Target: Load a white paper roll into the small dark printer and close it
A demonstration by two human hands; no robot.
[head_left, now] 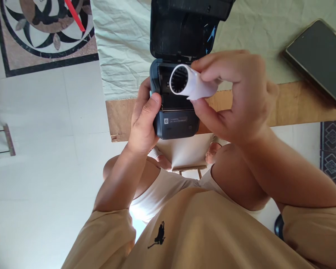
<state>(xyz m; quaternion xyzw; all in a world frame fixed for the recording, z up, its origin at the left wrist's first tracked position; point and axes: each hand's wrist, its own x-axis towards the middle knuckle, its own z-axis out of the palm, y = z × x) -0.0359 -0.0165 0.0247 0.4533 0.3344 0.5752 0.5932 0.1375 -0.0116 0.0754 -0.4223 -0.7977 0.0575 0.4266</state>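
A small dark portable printer [177, 126] with its lid [182, 33] swung up rests at the front edge of the cloth-covered table. My left hand [144, 117] is wrapped round its left side, thumb along the rim. Between the thumb and fingers of my right hand [238, 93] is a white paper roll [197, 83], tilted over the printer's inner compartment. The roll's near end shows a dark ribbed core, and a short paper edge sticks out below it. Part of the compartment is hidden behind the roll and my right fingers.
A phone [320, 59] lies at the right on the pale green cloth [126, 48]. The table's bare wooden edge [120, 116] runs below the cloth. On the floor are a patterned inlay [50, 41] with a red strip above it and a small rack-like frame [8, 140] at left.
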